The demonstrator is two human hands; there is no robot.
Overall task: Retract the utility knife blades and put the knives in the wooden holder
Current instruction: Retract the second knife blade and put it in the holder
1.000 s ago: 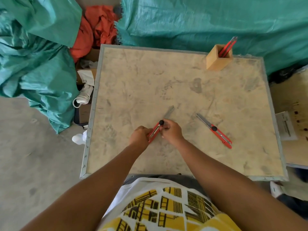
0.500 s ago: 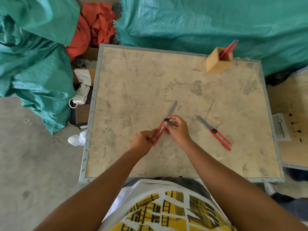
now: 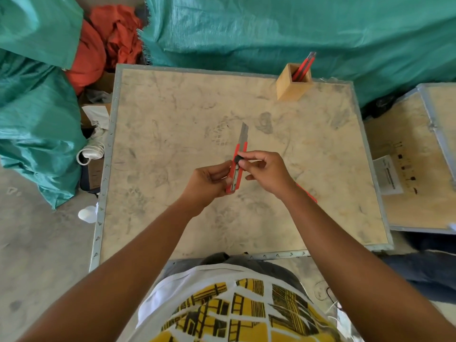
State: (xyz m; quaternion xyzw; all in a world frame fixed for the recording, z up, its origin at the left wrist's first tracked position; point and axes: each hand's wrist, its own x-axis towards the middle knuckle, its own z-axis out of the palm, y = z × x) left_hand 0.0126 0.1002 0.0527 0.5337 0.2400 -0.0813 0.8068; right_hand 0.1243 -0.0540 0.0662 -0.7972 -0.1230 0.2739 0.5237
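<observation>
Head view: over the middle of the table (image 3: pixel 172 114), the left hand (image 3: pixel 207 181) is clamped on the lower handle of a red utility knife (image 3: pixel 237 166), blade out and pointing far. The right hand (image 3: pixel 267 172) pinches its black slider (image 3: pixel 238 159). The wooden holder (image 3: pixel 291 87), far right, holds red knives (image 3: pixel 304 66). Writing on a paper label (image 3: pixel 387 175) at right is unreadable.

Your right forearm (image 3: pixel 320 218) covers nearly all of a second red knife (image 3: pixel 311 196) lying on the desk (image 3: pixel 172 119); only a thin red edge shows beside your wrist, so its blade cannot be seen. The wooden holder (image 3: pixel 291 87) hides the lower halves of the knives inside it (image 3: pixel 304 66). The print on the paper label (image 3: pixel 388 175) at right is too small to read.
</observation>
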